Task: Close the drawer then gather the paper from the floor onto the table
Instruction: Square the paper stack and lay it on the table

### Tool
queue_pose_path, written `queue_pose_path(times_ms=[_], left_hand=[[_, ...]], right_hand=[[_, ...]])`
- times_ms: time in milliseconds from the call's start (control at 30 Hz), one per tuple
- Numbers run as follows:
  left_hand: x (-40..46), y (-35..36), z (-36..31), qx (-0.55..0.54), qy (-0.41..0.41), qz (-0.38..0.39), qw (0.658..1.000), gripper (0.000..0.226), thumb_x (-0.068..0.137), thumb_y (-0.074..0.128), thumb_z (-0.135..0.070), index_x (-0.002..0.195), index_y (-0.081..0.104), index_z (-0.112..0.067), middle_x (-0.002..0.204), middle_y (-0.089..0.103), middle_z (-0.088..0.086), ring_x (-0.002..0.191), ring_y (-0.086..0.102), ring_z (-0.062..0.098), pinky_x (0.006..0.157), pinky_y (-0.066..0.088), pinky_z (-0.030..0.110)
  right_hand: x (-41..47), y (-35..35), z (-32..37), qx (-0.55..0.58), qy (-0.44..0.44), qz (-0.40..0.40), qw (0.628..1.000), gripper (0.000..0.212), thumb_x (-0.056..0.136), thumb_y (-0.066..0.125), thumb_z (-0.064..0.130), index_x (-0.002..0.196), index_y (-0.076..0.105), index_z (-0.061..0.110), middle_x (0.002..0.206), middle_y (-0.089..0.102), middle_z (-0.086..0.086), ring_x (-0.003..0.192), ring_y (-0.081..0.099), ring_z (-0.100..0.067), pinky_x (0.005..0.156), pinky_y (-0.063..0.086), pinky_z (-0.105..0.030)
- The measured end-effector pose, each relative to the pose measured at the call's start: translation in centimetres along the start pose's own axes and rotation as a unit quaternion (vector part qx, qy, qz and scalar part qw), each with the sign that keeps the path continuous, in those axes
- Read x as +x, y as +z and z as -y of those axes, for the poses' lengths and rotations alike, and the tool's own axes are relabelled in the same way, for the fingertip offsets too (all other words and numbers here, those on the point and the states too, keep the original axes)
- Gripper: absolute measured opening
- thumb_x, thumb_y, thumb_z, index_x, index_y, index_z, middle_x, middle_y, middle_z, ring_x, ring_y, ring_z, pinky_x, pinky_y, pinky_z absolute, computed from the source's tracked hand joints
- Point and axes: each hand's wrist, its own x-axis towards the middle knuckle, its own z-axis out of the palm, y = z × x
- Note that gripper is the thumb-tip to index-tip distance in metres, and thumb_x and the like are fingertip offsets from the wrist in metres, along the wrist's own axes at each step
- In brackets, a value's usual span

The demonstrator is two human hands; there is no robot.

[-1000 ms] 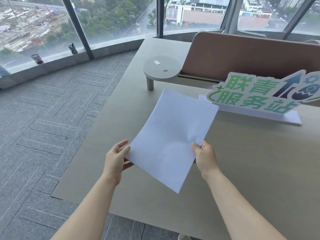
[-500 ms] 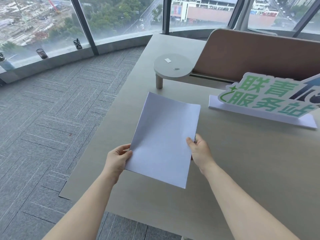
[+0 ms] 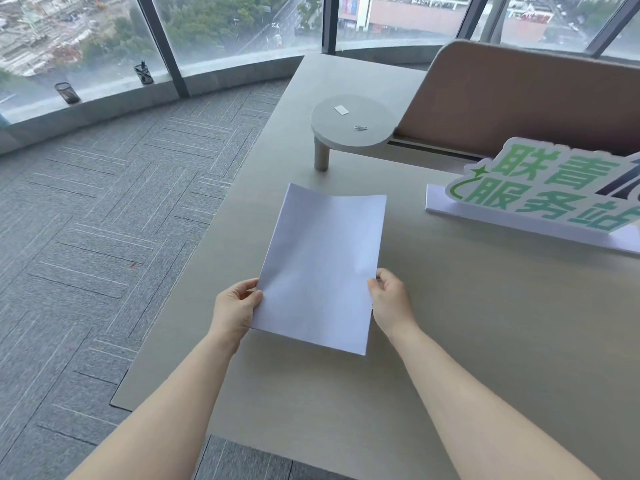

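White paper (image 3: 322,268) hangs just above the beige table (image 3: 485,323), its long side pointing away from me and its far edge slightly curled. My left hand (image 3: 235,308) pinches its near left edge. My right hand (image 3: 391,299) pinches its near right edge. Whether it is one sheet or a thin stack I cannot tell. No drawer is in view, and no paper lies on the grey carpet (image 3: 104,237).
A green and white lettered sign (image 3: 540,195) stands on the table to the right. A small round shelf (image 3: 349,124) with a paper clip and a white slip rises behind the paper, beside a brown divider (image 3: 519,98). Two mesh cups (image 3: 67,92) stand on the window sill.
Both hands turned the paper from a slant to nearly straight and brought it lower, closer to the table top. The view shifted left and down.
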Motion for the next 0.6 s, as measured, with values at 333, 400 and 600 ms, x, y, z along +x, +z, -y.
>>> queue_pose_path(times_ms=[333,400,600], left_hand=[[3.0,-1.4,0.1,0.146,0.019,-0.041,0.988,0.026,0.081,0.053,-0.013,0.089,0.068,-0.033,0.081,0.072,-0.002,0.078,0.064,0.022,0.078,0.052,0.038],[3.2,-1.5,0.1,0.171,0.022,-0.049,0.984,0.026,0.084,0.052,-0.011,0.093,0.068,-0.030,0.077,0.069,-0.005,0.080,0.063,0.022,0.076,0.050,0.035],[3.3,-1.4,0.3,0.236,0.038,-0.069,0.969,0.026,0.087,0.052,-0.011,0.103,0.070,-0.022,0.076,0.064,-0.011,0.083,0.058,0.020,0.068,0.040,0.028]], right_hand=[[2.6,3.7,-0.5,-0.081,0.025,0.005,0.996,0.025,0.095,0.046,0.023,0.088,0.053,0.000,0.072,0.052,-0.003,0.064,0.043,-0.020,0.061,0.033,-0.032],[2.9,4.1,-0.6,-0.101,0.027,-0.001,0.995,0.025,0.095,0.046,0.024,0.082,0.049,0.003,0.071,0.051,-0.003,0.063,0.041,-0.020,0.059,0.032,-0.032],[3.2,4.5,-1.0,-0.180,0.034,-0.020,0.983,0.030,0.096,0.045,0.029,0.070,0.037,0.016,0.062,0.043,-0.003,0.058,0.038,-0.024,0.056,0.029,-0.033]])
